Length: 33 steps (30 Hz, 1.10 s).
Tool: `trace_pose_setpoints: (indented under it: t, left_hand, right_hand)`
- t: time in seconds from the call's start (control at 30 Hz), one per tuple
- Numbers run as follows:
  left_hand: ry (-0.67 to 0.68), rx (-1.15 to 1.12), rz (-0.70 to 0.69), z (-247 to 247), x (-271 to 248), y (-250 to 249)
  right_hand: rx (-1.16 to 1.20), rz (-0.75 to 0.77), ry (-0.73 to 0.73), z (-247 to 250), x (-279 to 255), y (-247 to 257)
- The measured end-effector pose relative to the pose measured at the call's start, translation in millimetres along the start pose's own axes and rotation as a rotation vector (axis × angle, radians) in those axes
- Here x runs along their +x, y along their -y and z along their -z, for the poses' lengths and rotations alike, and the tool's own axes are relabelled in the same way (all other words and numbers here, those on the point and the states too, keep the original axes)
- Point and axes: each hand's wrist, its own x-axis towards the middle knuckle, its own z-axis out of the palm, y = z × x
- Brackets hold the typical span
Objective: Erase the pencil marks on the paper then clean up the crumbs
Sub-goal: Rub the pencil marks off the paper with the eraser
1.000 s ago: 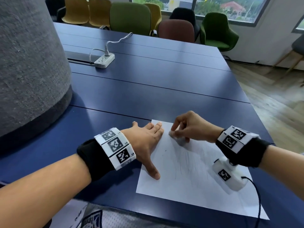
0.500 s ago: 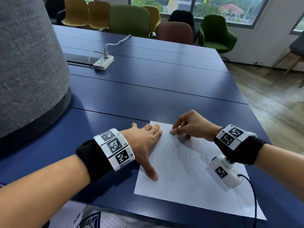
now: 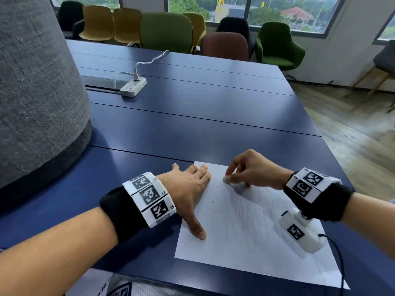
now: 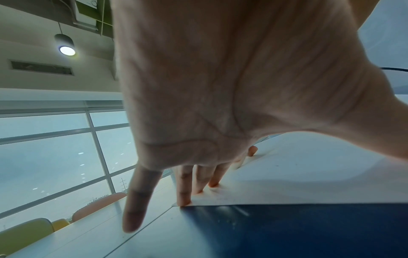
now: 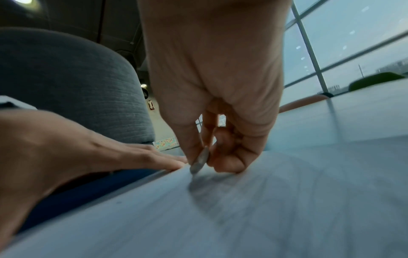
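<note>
A white sheet of paper (image 3: 252,248) with faint grey pencil scribbles (image 3: 245,214) lies on the dark blue table (image 3: 192,124) near its front edge. My left hand (image 3: 192,189) lies flat on the paper's left edge, fingers straight and thumb spread, pressing it down; the left wrist view shows those fingers (image 4: 185,188) at the sheet's far corner (image 4: 309,174). My right hand (image 3: 250,169) pinches a small grey eraser (image 3: 227,179) against the paper near its far edge. The right wrist view shows the eraser (image 5: 199,162) held between thumb and fingers, tip on the sheet (image 5: 243,209).
A large grey fabric-covered column (image 3: 36,92) stands on the table's left. A white power strip (image 3: 133,86) with a cable lies further back. Coloured chairs (image 3: 166,30) line the far side. The table's right edge (image 3: 320,133) drops to wooden floor.
My right hand with the eraser has shifted slightly back and forth near the paper's far edge. The left hand stays pressed on the paper.
</note>
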Motion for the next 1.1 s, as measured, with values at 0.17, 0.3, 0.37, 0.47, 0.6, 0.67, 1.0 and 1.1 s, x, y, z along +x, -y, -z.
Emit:
trace_pose_setpoints:
  t: [0.17, 0.3, 0.37, 0.47, 0.6, 0.67, 1.0, 1.1]
  left_hand:
    - [0.002, 0.004, 0.006, 0.8, -0.6, -1.2]
    - [0.01, 0.013, 0.013, 2.7, -0.6, -2.5]
    - [0.006, 0.015, 0.014, 2.5, -0.5, -3.0]
    - [-0.002, -0.01, 0.011, 0.9, -1.0, -2.2]
    - [-0.012, -0.039, 0.003, -1.5, 0.4, -0.5]
    - [-0.017, -0.046, 0.003, -2.2, 0.9, 0.0]
    - [-0.026, -0.046, 0.004, -5.5, 3.3, 2.3]
    - [-0.014, -0.04, 0.01, -4.6, 2.5, 0.8]
  right_hand:
    - [-0.031, 0.052, -0.011, -3.5, -3.8, 0.2]
    - [-0.066, 0.051, 0.039, -3.3, -4.7, 4.7]
    - [-0.077, 0.051, -0.078, -1.2, 0.1, 2.9]
    - [-0.145, 0.124, 0.008, -7.6, -9.8, 3.9]
    - [-0.186, 0.142, 0.087, -5.4, -14.1, 7.3]
    - [-0.176, 0.135, -0.02, -5.7, -11.4, 6.0]
    - [-0.144, 0.168, 0.031, -10.8, -22.4, 9.9]
    - [-0.166, 0.227, 0.227, -17.4, -36.3, 13.4]
